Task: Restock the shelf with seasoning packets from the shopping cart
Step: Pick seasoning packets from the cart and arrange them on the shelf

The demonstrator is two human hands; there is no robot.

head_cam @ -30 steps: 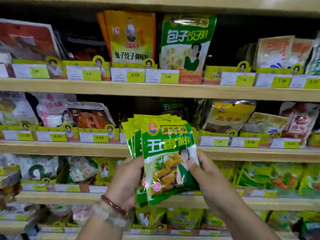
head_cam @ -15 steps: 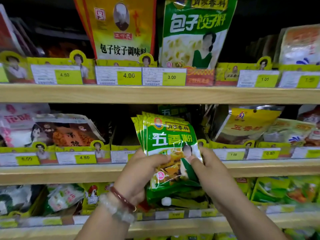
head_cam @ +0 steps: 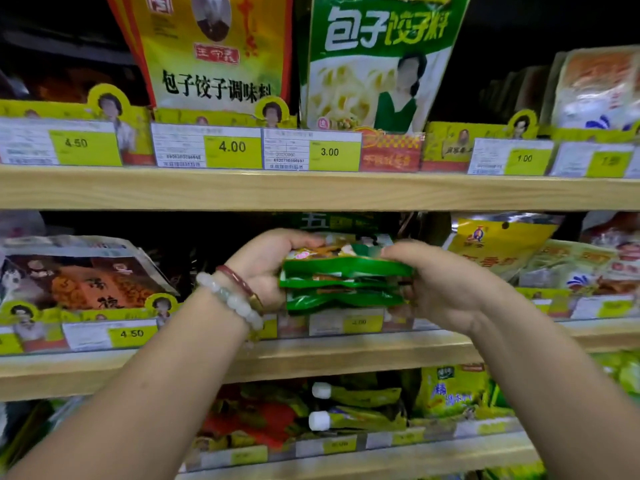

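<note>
I hold the stack of green seasoning packets (head_cam: 346,278) flat at the mouth of the middle shelf (head_cam: 346,355), directly above its 3.00 price tag (head_cam: 360,322). My left hand (head_cam: 266,268) grips the stack's left end, fingers curled over the top; my right hand (head_cam: 440,282) grips the right end likewise. Behind the stack, a matching green packet (head_cam: 329,221) already stands in the slot. Assessment: the delivery is mid-way; the stack is not yet released onto the shelf. The shopping cart is out of view, so remaining stock is unknown.
</note>
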